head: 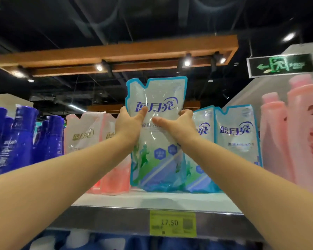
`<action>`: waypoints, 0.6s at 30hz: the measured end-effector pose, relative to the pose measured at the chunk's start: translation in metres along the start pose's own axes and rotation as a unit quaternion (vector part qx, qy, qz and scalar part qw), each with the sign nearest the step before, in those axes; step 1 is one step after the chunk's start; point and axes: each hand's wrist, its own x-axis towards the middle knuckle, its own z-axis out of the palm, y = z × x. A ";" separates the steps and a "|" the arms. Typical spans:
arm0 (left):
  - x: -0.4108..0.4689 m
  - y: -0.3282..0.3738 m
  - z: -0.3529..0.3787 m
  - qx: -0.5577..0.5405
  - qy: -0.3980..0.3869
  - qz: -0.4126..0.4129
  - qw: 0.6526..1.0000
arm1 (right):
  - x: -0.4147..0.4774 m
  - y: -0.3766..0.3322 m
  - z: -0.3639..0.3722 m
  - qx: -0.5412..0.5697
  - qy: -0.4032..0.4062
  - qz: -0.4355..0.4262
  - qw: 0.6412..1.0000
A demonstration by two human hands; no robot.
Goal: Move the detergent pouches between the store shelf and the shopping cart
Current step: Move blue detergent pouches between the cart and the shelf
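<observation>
Gripping from both sides, the left hand (128, 124) and right hand (181, 126) curl their fingers (143, 112) round the blue detergent pouch (157, 159). It stands upright between them, long axis vertical, bottom at the shelf (152, 201) front. Similar pouches (237, 134) stand beyond the right fingers.

A single wide-angle camera rides on the person's head. It faces the shelf (152, 200) head-on, tilted up enough to catch the dark ceiling (152, 17). It sits near: the left forearm (61, 175) and right forearm (242, 177) enter from the lower corners, and the detergent pouch (158, 141) fills mid-frame.
</observation>
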 end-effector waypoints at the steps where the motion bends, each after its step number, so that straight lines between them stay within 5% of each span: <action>1: 0.004 -0.008 -0.002 0.004 0.006 -0.005 1.000 | 0.000 0.006 0.007 -0.018 0.001 0.000 1.000; 18: 0.006 -0.058 0.009 -0.036 -0.073 -0.067 0.994 | 0.003 0.055 0.021 -0.027 0.076 0.097 0.992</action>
